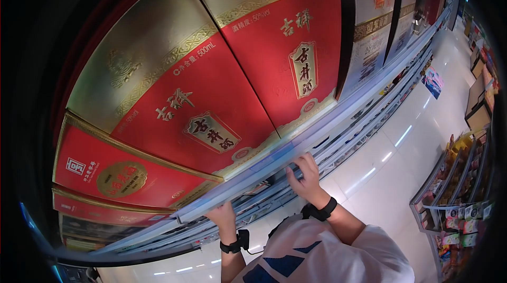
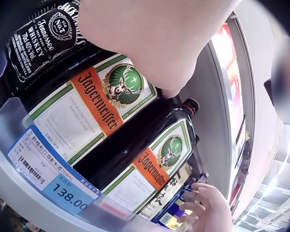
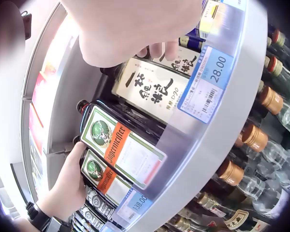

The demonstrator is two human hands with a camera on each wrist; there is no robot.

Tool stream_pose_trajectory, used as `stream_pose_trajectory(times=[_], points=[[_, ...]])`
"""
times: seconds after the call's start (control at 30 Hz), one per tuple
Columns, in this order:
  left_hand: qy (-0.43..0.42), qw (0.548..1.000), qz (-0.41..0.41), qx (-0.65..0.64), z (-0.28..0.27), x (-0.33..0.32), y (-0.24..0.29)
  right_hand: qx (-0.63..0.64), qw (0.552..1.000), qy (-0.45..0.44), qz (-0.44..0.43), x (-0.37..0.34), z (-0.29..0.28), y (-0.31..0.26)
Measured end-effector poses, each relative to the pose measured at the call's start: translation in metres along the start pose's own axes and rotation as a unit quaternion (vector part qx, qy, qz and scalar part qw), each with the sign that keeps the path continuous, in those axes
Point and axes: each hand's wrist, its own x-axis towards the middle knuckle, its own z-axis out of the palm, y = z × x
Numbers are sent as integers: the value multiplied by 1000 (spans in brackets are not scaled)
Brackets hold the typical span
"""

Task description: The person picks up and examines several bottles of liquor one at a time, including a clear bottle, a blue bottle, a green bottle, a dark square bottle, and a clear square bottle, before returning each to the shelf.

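My left hand (image 2: 150, 38) covers the neck and cap of a dark Jägermeister bottle (image 2: 94, 99) in the left wrist view; its fingers are mostly hidden there. Beside it stands a second Jägermeister bottle (image 2: 157, 166), and on the other side a whiskey bottle (image 2: 43, 41) with a black label. Farther along the same shelf, my right hand (image 2: 210, 210) has loosely bent, spread fingers close to a blue and yellow package (image 2: 176, 215). In the right wrist view, the right hand's fingertips overlap the bottles with white labels (image 3: 150, 87).
A clear shelf lip carries price tags (image 3: 203, 84). Bottles with orange caps (image 3: 253, 137) fill the shelf below. Above my hands, large red and gold boxes (image 1: 253, 71) line an upper shelf (image 1: 227, 196). A snack rack (image 1: 459, 182) stands across the aisle floor (image 1: 380, 161).
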Motion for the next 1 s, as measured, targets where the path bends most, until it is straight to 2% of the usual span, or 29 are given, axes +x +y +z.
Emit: stream_pose_trajectory(times=[0.1,0.17,0.2,0.23,0.3,0.33,0.43,0.57,0.6,0.63,0.77,0.87,0.93,1.0], points=[[-5,1000,-18,-2,-1,-1,-4,1,1000,2,-21,15,4,3],[-33,992,-57,-106,0,-4,-15,7,1000,1,-23,16,10,13],[-26,993,-61,-102,-1,-4,-15,11,1000,4,-22,14,14,18],[-30,999,1,-19,-2,-4,-14,19,999,-5,-25,12,17,24],[-23,996,50,74,-4,-6,-20,10,1000,-18,-22,8,21,34],[-5,999,33,29,0,-6,-21,39,999,-30,-21,10,23,37],[11,999,12,45,-1,-3,-1,78,994,-69,9,17,23,37],[64,997,32,23,-1,2,10,79,991,-103,30,24,24,33],[54,995,50,67,-3,3,17,93,985,-131,55,21,23,37],[42,991,68,110,-4,3,21,94,985,-137,51,19,24,42],[56,993,58,81,-4,-2,13,105,979,-168,45,19,24,55],[26,991,38,126,-10,-10,17,56,981,-185,1,21,25,65],[68,977,89,182,-14,-13,29,-7,976,-206,-64,29,23,66],[53,982,68,166,-16,-24,22,6,974,-220,-46,34,19,64]])
